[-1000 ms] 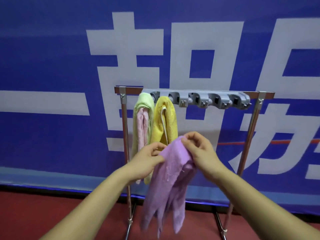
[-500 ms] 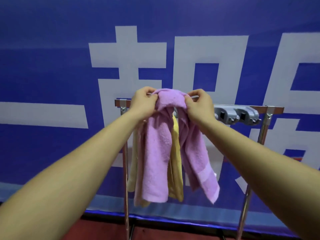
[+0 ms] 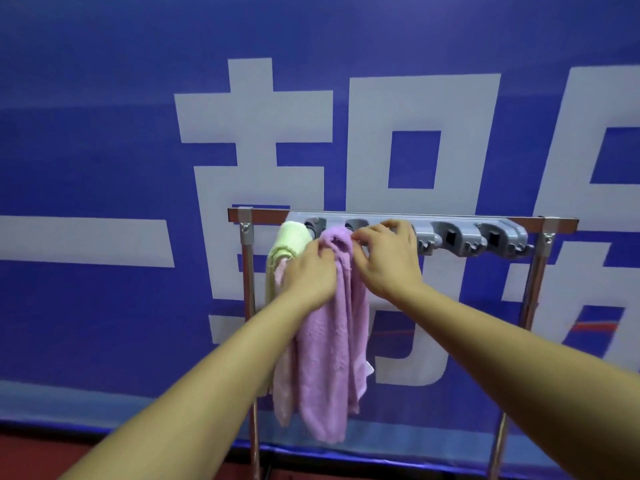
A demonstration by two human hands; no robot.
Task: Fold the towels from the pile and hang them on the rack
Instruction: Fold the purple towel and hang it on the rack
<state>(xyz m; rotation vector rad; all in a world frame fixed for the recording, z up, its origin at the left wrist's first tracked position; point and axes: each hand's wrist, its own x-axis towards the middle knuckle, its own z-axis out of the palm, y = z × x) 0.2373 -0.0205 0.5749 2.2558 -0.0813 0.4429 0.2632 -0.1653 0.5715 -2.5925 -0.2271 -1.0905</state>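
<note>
While the lilac terry-cloth towel point(image 3: 325, 358) hangs with its long axis vertical, its bunched top fold is held against the grey plastic hook strip point(image 3: 464, 226) of the chrome-legged rack point(image 3: 248, 271), gripped just under the crown by the curled fingers of the left hand point(image 3: 311, 275). The fold lies just left of the right hand point(image 3: 384, 261), whose bent fingertips are laid on the strip; whether cloth is pinched there cannot be told. A short push away from both hands is judged to be needed, with the pale green towel point(image 3: 289, 239) just outside the left hand.
</note>
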